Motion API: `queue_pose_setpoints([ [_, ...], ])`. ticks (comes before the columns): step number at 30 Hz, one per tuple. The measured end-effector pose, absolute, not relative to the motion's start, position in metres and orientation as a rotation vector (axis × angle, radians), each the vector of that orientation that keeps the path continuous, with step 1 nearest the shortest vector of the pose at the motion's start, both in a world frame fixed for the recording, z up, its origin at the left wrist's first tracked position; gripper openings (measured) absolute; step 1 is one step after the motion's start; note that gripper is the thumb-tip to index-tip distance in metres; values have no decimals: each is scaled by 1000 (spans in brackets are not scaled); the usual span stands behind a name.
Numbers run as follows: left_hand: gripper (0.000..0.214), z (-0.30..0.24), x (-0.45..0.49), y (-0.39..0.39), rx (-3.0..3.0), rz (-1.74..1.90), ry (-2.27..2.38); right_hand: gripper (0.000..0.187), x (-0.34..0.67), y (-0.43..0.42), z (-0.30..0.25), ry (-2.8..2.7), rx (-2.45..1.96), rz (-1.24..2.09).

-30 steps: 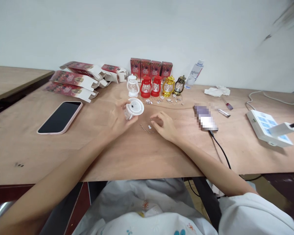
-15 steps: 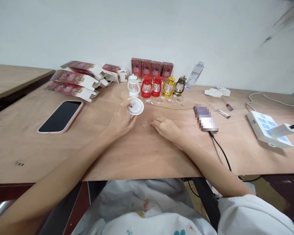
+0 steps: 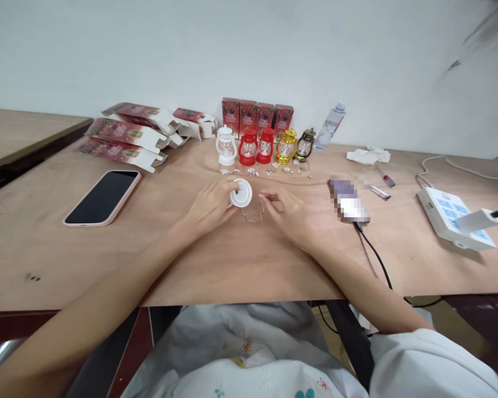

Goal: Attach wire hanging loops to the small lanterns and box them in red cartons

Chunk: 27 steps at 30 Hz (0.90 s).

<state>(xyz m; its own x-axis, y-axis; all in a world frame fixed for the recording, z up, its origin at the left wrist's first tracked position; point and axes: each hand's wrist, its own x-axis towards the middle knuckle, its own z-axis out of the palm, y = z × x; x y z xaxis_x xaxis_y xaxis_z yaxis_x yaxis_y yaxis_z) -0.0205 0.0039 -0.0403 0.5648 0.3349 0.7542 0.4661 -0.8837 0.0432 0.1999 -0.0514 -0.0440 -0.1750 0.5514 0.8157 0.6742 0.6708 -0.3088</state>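
Observation:
My left hand [image 3: 216,205] is closed on a small white lantern [image 3: 242,193], whose round, dished underside faces me; the rest of it is hidden by that base and my fingers. To its right, my right hand [image 3: 288,214] pinches thumb and forefinger together at a tiny pale piece too small to name. A thin bent metal wire [image 3: 254,221] shows just below the white base, between my hands; whether it touches my right fingers I cannot tell. Beyond them stand a white lantern [image 3: 226,146], two red lanterns [image 3: 248,148], a gold lantern [image 3: 286,148] and a bronze lantern [image 3: 305,146].
Small metal parts [image 3: 290,172] lie before the lanterns. Red boxes [image 3: 248,117] stand behind; opened boxes [image 3: 120,149] lie left, near a phone [image 3: 103,198]. On the right are a plugged-in phone [image 3: 348,202], a screwdriver [image 3: 387,179], a power strip [image 3: 454,218] and a leaning bottle [image 3: 331,126].
My left hand has shifted right and slightly nearer with the white lantern, tilting its base. My right hand has turned, its pinched fingertips now raised beside the base. More of the bent wire shows.

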Motion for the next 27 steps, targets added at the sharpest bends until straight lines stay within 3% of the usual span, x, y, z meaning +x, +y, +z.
queue_pose_setpoints([
  [8, 41, -35, -14, -7, -2671, -1082, -581, 7, 192, -63, -40, -1890, -875, -335],
  [27, 33, -27, -11, -17, -2642, -829, -656, 18, 191, -67, -28, -2179, -756, -873],
])
